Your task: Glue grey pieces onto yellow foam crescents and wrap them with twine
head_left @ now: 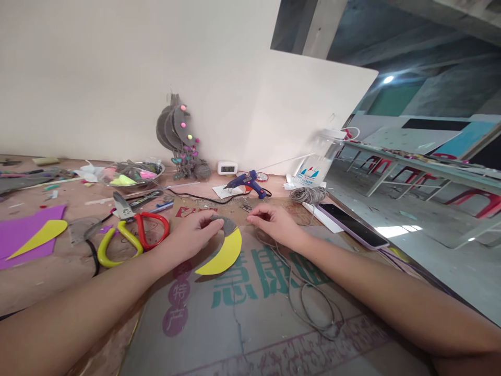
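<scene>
Left hand point(198, 232): pinching yellow crescent point(224, 255) by its grey-wrapped end; right hand point(276, 223): fingertips together beside grey cord point(290, 292), gripping it unclear.

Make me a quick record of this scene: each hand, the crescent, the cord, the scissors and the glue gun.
Left hand: pinching the crescent's gray upper end
Right hand: thumb and forefinger together; any strand held is unclear
Yellow crescent: above printed cardboard
Cord: loose loops on cardboard; bundle near phone
Scissors: left of left hand
Glue gun: beyond both hands
</scene>
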`<action>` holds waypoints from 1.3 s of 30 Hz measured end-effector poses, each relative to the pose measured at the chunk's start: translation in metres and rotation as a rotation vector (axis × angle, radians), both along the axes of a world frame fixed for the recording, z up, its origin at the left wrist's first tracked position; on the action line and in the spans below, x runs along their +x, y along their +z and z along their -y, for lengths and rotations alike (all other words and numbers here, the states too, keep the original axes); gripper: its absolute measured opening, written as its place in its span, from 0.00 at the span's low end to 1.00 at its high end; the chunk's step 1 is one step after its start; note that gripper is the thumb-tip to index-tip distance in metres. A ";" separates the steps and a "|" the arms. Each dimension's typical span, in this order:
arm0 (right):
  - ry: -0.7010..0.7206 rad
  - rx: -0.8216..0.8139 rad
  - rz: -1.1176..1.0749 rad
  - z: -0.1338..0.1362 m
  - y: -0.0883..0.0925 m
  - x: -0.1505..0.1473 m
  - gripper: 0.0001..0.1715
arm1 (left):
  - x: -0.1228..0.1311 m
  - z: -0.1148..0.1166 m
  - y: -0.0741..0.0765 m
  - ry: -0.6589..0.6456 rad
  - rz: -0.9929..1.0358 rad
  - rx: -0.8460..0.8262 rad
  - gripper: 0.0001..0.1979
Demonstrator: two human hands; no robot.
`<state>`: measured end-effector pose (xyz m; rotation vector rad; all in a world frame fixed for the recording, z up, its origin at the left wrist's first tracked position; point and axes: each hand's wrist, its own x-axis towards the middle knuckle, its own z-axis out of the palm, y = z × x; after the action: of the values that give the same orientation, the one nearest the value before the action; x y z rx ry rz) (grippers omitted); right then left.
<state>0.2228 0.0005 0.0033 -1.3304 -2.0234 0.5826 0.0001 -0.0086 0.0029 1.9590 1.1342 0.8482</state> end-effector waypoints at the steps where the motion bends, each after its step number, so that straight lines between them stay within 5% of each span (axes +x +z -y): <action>1: -0.004 0.011 0.002 0.000 0.000 0.000 0.10 | 0.000 0.000 0.000 -0.005 -0.003 -0.007 0.14; 22: -0.032 0.096 0.016 0.006 0.002 -0.005 0.11 | -0.002 0.001 -0.003 -0.158 0.007 -0.084 0.15; 32: -0.070 0.025 -0.173 0.001 0.005 0.004 0.21 | -0.001 0.002 0.001 -0.038 0.034 -0.047 0.15; 39: 0.008 0.094 -0.052 0.007 0.006 0.000 0.15 | 0.000 0.001 0.002 -0.024 0.008 -0.017 0.16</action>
<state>0.2227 -0.0062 0.0096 -1.2397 -1.9900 0.5148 -0.0003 -0.0097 0.0051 1.9499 1.1078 0.8300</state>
